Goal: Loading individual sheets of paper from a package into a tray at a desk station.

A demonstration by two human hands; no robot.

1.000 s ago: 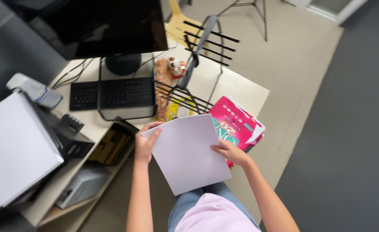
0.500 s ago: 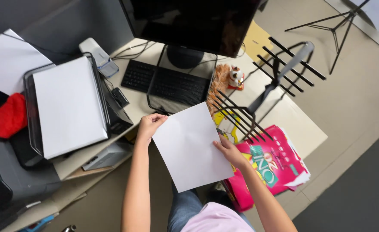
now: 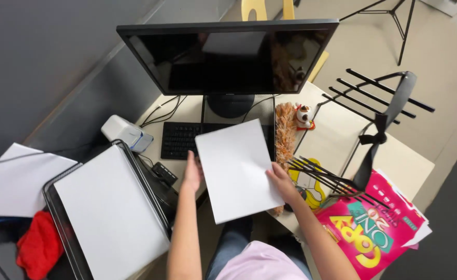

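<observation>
I hold a white sheet of paper (image 3: 238, 166) over the desk's front edge, in front of the black keyboard (image 3: 179, 140). My left hand (image 3: 192, 173) lies along the sheet's left edge, fingers pointing up, thumb hidden behind the paper. My right hand (image 3: 283, 182) grips the lower right edge with the thumb on top. The sheet covers the right part of the keyboard and sits below the dark monitor (image 3: 228, 57).
A printer tray with white paper (image 3: 111, 212) stands left of my arms, a small white device (image 3: 124, 132) behind it. A black wire rack (image 3: 378, 135), a pink paper package (image 3: 373, 233), an orange furry duster (image 3: 286, 129), a cat figurine (image 3: 304, 115) are at right. A red cloth (image 3: 39, 243) lies far left.
The view has swung so the monitor now faces me. The sheet has moved up over the keyboard, and my left hand has slid from its top corner to its left edge.
</observation>
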